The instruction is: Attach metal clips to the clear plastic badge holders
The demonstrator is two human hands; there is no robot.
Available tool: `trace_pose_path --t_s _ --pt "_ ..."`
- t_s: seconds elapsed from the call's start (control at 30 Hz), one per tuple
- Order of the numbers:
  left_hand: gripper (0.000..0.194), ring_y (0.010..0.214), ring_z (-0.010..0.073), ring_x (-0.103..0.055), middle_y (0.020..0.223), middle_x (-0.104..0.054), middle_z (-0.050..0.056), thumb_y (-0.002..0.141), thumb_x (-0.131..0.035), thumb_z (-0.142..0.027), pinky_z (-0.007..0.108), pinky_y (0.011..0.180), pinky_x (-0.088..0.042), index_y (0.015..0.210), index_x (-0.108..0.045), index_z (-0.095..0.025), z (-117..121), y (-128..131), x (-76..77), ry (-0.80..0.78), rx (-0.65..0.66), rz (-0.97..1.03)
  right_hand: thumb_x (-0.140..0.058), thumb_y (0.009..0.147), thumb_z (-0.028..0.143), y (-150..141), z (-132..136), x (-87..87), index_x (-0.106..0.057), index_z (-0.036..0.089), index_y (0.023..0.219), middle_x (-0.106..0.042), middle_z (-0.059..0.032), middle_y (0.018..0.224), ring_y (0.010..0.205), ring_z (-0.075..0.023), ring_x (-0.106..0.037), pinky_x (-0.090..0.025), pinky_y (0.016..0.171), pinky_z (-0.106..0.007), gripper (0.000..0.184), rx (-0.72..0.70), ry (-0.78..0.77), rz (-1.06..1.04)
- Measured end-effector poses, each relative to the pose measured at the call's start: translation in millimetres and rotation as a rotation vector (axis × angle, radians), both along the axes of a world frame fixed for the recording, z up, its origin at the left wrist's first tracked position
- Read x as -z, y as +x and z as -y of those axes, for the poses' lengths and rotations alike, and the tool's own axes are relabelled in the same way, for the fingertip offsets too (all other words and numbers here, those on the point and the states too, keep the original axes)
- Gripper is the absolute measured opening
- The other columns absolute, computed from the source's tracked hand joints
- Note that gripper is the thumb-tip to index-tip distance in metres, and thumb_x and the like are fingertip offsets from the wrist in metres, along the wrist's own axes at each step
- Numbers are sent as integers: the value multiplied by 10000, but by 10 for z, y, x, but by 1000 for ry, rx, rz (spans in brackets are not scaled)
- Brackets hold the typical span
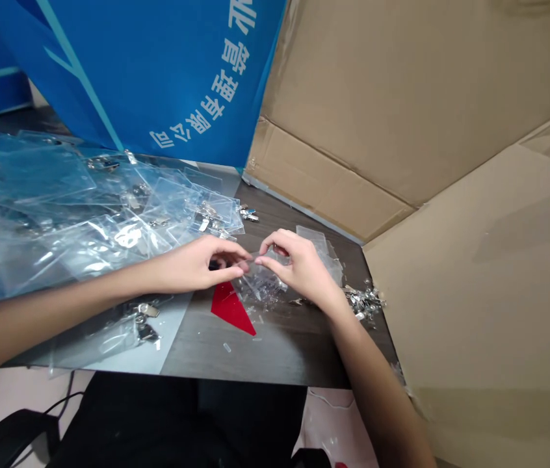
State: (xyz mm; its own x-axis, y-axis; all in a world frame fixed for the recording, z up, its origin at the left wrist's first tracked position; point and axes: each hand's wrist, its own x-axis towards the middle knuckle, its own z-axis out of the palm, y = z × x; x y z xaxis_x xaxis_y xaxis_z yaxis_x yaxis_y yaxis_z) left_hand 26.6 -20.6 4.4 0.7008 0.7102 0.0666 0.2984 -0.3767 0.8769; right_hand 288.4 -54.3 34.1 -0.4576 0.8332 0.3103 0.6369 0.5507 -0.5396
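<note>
My left hand (197, 265) and my right hand (299, 265) meet above the table, each pinching the top edge of a crumpled clear plastic sleeve (261, 283) between thumb and fingers. Behind my right hand stands a small stack of clear plastic pouches (326, 250), partly hidden by it. A heap of clear plastic card holders (109, 208) with metal clips spreads out beyond my left forearm. Loose silver metal clips (365, 302) lie to the right of my right wrist.
A red triangular piece (230, 311) lies on the dark wood-grain table (255, 354) below my hands. Flattened cardboard (450, 292) walls off the right and back, and a blue printed banner (158, 71) stands behind. A grey sheet (168, 338) lies under my left forearm.
</note>
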Motion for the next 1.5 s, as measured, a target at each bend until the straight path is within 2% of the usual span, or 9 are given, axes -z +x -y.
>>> trace_pose_path --t_s 0.07,0.2,0.4,0.63,0.87,1.03,1.17,1.3,1.5 --pt "267 939 277 -845 1038 -889 97 972 -747 -454 425 884 -686 1099 -833 -236 -21 16 8 -68 -12 83 -820 1019 285 -70 37 23 -744 273 1094 -665 -18 945 872 -227 -573 -472 864 -374 108 89 85 -52" --pt "263 822 250 -816 958 -859 110 907 -794 -419 385 744 -676 1031 -717 -201 -56 24 -34 -111 -247 230 -901 890 405 -153 42 137 -724 253 1310 -660 -32 973 873 -241 -565 -500 864 -401 481 355 124 -245" --pt "288 768 196 -738 902 -747 30 926 -755 -355 321 671 -611 1094 -565 -219 -53 13 -47 -160 -279 325 -698 969 514 -310 57 308 -765 215 885 -438 49 679 640 -155 -410 -407 646 -318 318 186 -271 -511" --pt "523 1024 243 -724 1118 -716 70 980 -786 -537 446 948 -628 1351 -612 -212 64 3 -10 -21 -154 188 -739 973 480 -415 183 299 -829 225 858 -623 -1 688 652 -175 -481 -449 644 -319 294 144 -237 -528" --pt "422 945 228 -717 1033 -711 49 925 -804 -406 426 914 -624 1244 -605 -214 38 7 -18 37 -192 221 -735 942 445 -419 195 338 -800 218 818 -429 67 602 582 -139 -410 -415 641 -316 267 224 -203 -537" --pt "215 963 238 -706 1023 -722 67 984 -741 -403 407 909 -593 974 -648 -210 56 -19 -125 124 -253 235 -761 949 326 -407 219 315 -859 237 943 -511 56 676 599 -146 -438 -409 650 -332 132 323 82 -543" --pt "399 1125 297 -724 1264 -775 116 1075 -639 -601 419 936 -610 1117 -773 -228 76 -72 -163 97 -164 252 -773 972 286 -350 225 293 -845 275 928 -493 57 621 583 -172 -435 -400 640 -357 85 343 336 -490" --pt "626 1358 354 -683 1391 -745 130 1095 -488 -788 478 1124 -591 1120 -797 -244 85 -80 -131 -15 -84 293 -740 1025 245 -294 213 318 -820 286 871 -574 31 593 561 -184 -469 -401 655 -388 178 203 551 -324" --pt "464 1019 253 -727 1113 -735 66 934 -852 -571 397 887 -591 1146 -635 -220 124 -2 -118 -251 -33 209 -763 1071 156 -273 193 366 -806 223 953 -649 10 651 623 -178 -478 -328 648 -377 142 0 867 -99"
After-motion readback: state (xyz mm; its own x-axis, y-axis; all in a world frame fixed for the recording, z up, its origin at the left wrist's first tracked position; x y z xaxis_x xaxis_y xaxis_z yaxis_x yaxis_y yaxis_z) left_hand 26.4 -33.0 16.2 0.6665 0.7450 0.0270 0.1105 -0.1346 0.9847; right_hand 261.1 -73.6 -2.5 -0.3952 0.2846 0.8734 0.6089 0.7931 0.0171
